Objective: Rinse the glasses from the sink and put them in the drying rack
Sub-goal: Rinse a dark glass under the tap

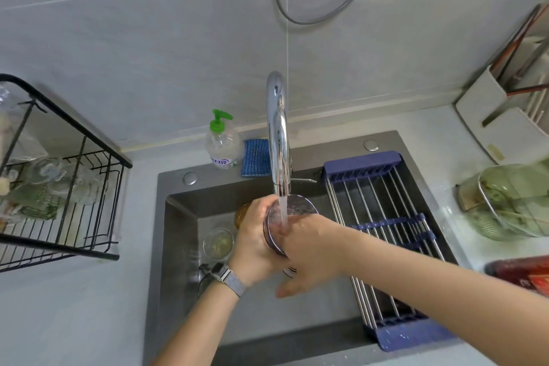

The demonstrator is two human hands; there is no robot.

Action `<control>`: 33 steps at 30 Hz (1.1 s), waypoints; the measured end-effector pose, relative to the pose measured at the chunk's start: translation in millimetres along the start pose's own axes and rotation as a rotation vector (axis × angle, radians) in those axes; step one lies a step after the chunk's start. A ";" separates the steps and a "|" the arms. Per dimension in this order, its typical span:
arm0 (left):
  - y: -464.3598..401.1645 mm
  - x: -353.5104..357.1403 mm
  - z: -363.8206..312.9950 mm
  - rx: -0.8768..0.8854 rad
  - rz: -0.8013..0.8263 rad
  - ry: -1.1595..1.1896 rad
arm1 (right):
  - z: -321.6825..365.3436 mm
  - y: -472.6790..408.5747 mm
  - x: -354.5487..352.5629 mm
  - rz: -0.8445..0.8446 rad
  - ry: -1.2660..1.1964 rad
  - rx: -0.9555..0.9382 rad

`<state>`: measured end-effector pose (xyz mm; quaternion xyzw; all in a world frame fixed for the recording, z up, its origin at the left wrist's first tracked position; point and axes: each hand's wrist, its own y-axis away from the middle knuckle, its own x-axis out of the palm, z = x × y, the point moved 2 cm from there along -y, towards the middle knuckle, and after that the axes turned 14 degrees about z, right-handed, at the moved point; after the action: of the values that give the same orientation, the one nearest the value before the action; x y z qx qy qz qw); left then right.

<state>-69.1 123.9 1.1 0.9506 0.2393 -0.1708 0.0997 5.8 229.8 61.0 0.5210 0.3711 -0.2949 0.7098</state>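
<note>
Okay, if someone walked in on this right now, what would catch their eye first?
Both hands, left hand and right hand, hold a purple glass under the running chrome faucet, mid-sink. A black wire drying rack with clear glasses stands at left.

Pale grey tiled wall [148,38], looping grey hose [297,19], light bench [74,306], even soft light

Purple-tinted glass [292,211] at centre, amber glass [241,215] at nine o'clock of it, black wire drying rack [89,187], blue ribbed sponge [256,157], green-capped soap bottle [222,144], dark grey sink [178,217].
</note>
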 end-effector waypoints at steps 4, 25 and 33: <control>-2.4 -5.7 2.5 -0.007 0.037 -0.060 | -13.6 0.3 -1.9 0.155 0.129 -0.047; 20.3 0.9 1.6 -0.102 0.013 0.096 | 26.0 28.5 91.7 -1.036 -1.190 0.279; 32.1 11.8 -12.2 -0.236 0.117 0.207 | 33.8 -17.4 86.4 -0.636 -1.960 0.010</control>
<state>-40.2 104.4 11.5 0.9571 0.2111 -0.0363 0.1953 46.8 189.7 -14.1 -0.0678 -0.2514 -0.7662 0.5874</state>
